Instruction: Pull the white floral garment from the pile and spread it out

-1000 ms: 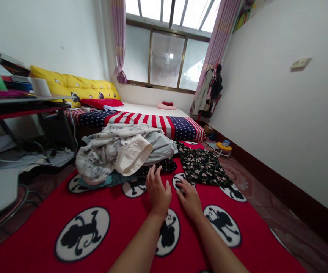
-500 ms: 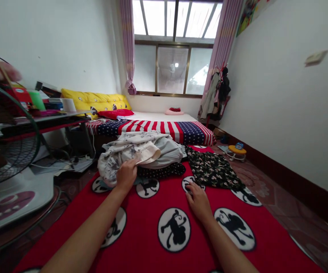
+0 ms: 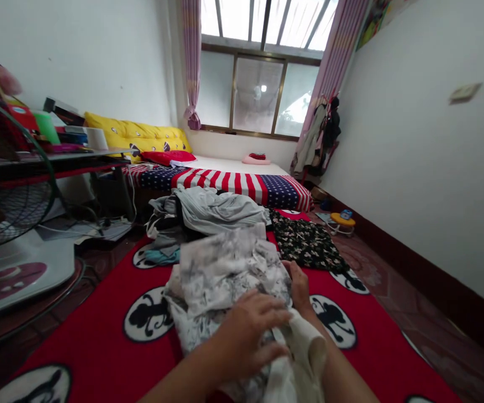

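A white garment with a grey print (image 3: 225, 285) lies bunched on the red rug (image 3: 94, 330) right in front of me, with a cream lining (image 3: 304, 358) showing at its near end. My left hand (image 3: 245, 336) grips its top, fingers spread over the folds. My right hand (image 3: 298, 285) holds its right edge, fingers partly behind the cloth. Farther off, a pale grey garment (image 3: 220, 211) lies in a heap. To its right is a black floral garment (image 3: 306, 243), spread flat on the rug.
A wire-guarded fan (image 3: 13, 190) stands at the left, beside a desk (image 3: 61, 158) loaded with books. A bed with a stars-and-stripes cover (image 3: 225, 184) runs along the back. Hanging clothes (image 3: 319, 134) and a small yellow stool (image 3: 342, 220) stand at the right.
The printed garment has come off the pile and now lies nearer me, held in both hands. The grey garment beneath it is uncovered. My view has shifted slightly.
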A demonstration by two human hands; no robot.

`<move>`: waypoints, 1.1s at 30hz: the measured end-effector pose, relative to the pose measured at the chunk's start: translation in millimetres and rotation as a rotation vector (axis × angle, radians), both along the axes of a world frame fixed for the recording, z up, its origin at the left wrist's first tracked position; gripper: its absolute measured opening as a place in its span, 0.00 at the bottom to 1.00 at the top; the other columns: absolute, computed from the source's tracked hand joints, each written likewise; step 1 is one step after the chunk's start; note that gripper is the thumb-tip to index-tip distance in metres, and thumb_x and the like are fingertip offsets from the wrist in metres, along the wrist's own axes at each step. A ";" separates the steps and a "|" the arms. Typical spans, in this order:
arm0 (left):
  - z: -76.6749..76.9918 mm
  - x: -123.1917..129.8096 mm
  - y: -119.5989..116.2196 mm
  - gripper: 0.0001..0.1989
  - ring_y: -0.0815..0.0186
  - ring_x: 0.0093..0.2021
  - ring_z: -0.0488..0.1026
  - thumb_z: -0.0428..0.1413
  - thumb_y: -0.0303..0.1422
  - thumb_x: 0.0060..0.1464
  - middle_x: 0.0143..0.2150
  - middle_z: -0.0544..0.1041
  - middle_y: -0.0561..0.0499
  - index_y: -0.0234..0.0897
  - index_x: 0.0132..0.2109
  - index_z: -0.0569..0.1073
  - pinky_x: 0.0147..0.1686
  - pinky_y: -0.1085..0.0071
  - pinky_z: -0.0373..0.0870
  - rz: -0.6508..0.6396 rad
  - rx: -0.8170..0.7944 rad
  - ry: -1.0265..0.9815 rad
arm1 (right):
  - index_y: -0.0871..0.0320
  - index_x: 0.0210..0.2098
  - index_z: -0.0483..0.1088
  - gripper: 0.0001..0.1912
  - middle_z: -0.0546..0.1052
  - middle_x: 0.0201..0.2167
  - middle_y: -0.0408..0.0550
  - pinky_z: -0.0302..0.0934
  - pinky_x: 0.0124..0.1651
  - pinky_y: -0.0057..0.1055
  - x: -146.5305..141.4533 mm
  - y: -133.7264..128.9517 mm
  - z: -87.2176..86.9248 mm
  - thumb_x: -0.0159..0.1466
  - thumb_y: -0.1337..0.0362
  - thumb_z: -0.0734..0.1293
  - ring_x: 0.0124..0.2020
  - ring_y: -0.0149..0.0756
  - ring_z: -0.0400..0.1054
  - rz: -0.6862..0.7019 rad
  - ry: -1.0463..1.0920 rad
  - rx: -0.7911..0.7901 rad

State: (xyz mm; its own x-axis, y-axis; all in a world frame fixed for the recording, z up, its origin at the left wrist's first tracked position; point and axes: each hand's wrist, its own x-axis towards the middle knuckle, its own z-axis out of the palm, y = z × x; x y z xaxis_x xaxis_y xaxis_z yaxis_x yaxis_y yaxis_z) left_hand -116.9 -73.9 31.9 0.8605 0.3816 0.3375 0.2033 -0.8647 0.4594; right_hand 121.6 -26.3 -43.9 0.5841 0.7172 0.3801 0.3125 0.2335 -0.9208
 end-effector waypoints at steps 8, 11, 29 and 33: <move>-83.5 -5.1 57.5 0.34 0.49 0.71 0.45 0.53 0.45 0.59 0.73 0.48 0.47 0.48 0.69 0.54 0.67 0.42 0.43 0.312 0.210 0.141 | 0.61 0.29 0.75 0.28 0.77 0.28 0.49 0.58 0.36 0.30 -4.8 0.2 2.3 0.61 0.42 0.60 0.32 0.38 0.66 0.000 -0.097 -0.064; -85.6 -2.1 54.5 0.33 0.48 0.71 0.47 0.52 0.44 0.60 0.72 0.50 0.47 0.49 0.69 0.52 0.66 0.41 0.46 0.329 0.219 0.113 | 0.61 0.26 0.72 0.27 0.74 0.25 0.46 0.55 0.34 0.29 -5.2 0.1 2.2 0.61 0.42 0.60 0.30 0.36 0.63 -0.015 -0.127 -0.068; -77.4 -1.9 54.7 0.33 0.50 0.71 0.48 0.55 0.43 0.58 0.71 0.53 0.47 0.48 0.68 0.57 0.66 0.42 0.46 0.334 0.170 0.101 | 0.59 0.22 0.67 0.26 0.68 0.21 0.42 0.50 0.32 0.28 -6.5 -1.0 5.3 0.60 0.42 0.60 0.27 0.33 0.58 -0.045 -0.177 -0.093; -77.9 -2.1 55.1 0.32 0.50 0.71 0.48 0.55 0.44 0.58 0.71 0.54 0.46 0.47 0.67 0.57 0.66 0.42 0.46 0.331 0.168 0.100 | 0.59 0.23 0.69 0.26 0.69 0.21 0.43 0.50 0.32 0.28 -5.3 -1.0 4.2 0.61 0.42 0.59 0.28 0.34 0.58 -0.046 -0.190 -0.100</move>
State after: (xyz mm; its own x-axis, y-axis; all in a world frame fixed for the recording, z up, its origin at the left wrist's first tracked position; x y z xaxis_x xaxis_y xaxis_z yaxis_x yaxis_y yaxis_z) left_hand -119.0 -18.8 -46.0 0.7319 0.5909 0.3394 0.5208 -0.8062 0.2807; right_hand 116.3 -27.3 -39.7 0.5415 0.7310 0.4152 0.4912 0.1258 -0.8619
